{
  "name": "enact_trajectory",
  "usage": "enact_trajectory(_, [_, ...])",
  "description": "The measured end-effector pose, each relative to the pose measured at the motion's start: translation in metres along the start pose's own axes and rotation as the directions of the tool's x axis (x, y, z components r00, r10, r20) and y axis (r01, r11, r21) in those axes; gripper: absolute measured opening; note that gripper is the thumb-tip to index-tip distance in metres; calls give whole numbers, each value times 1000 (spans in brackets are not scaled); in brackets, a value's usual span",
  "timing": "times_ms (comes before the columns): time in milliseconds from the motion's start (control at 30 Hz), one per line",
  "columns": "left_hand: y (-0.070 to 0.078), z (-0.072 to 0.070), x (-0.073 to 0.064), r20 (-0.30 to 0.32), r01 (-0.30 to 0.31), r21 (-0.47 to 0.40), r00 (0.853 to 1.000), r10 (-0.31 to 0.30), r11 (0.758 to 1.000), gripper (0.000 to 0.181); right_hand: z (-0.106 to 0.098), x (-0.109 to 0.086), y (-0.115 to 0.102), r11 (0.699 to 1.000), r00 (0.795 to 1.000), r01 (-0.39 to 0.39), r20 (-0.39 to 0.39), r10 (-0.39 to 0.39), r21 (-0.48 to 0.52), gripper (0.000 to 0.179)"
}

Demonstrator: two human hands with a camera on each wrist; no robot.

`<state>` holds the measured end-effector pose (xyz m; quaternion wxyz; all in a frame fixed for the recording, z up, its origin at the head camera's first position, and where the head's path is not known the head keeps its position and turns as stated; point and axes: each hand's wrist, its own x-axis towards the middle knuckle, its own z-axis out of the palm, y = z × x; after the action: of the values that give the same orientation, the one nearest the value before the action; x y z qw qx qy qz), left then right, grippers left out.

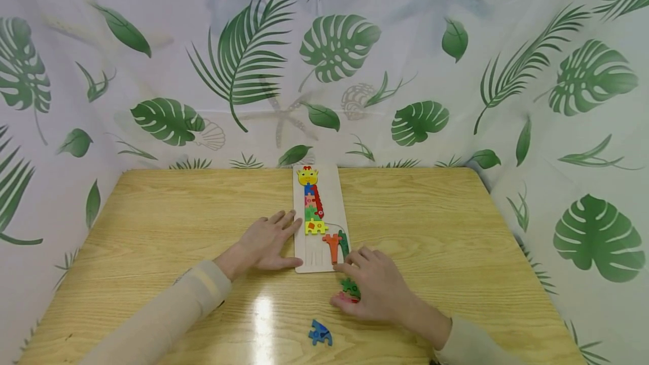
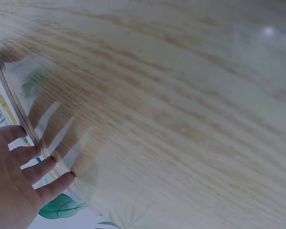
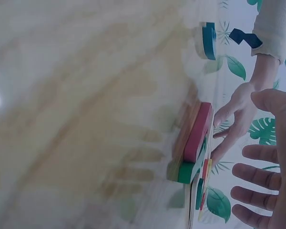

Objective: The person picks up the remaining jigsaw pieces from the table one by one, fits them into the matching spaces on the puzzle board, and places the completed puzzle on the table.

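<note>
A wooden puzzle board (image 1: 315, 259) lies upright in front of me, with a giraffe partly laid in it: yellow head (image 1: 307, 176), coloured neck pieces, yellow body piece (image 1: 316, 227), orange leg piece (image 1: 333, 246) and dark green piece (image 1: 343, 244). My left hand (image 1: 266, 241), fingers spread, touches the board's left edge. Over the table just below the board, my right hand (image 1: 377, 286) hovers beside a green puzzle piece (image 1: 350, 286) and a pink piece (image 1: 342, 297), partly hidden by it. In the right wrist view its fingers (image 3: 257, 176) are spread, apart from the pink piece (image 3: 198, 131).
A blue puzzle piece (image 1: 320, 333) lies on the wooden table (image 1: 203, 201) nearer to me. Behind the table's far edge hangs a white cloth (image 1: 274, 72) printed with green leaves.
</note>
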<state>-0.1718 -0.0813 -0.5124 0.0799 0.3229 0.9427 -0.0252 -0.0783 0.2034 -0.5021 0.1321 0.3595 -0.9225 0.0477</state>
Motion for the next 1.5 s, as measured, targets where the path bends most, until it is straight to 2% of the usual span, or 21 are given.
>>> enact_trajectory(200, [1, 1, 0, 3, 0, 4, 1000, 0, 1000, 99, 5, -9, -8, 1000, 999, 23, 27, -24, 4, 53])
enact_trajectory(400, [0, 0, 0, 0, 3, 2, 1000, -3, 1000, 99, 8, -16, -16, 999, 995, 22, 93, -25, 36, 51])
enact_trajectory(733, [1, 1, -2, 2, 1, 9, 1000, -1, 1000, 100, 9, -24, -31, 997, 990, 63, 123, -69, 51, 51])
enact_trajectory(900, [2, 3, -2, 2, 5, 17, 1000, -5, 1000, 99, 9, -26, -37, 992, 984, 92, 142, -104, 83, 50])
enact_trajectory(1300, [3, 2, -5, 6, -3, 0, 1000, 3, 1000, 99, 11, -24, -40, 991, 968, 95, 225, -114, 92, 56])
enact_trajectory(1500, [2, 1, -5, 4, -5, -5, 1000, 5, 1000, 99, 14, -23, -45, 988, 965, 136, 215, -148, 71, 55])
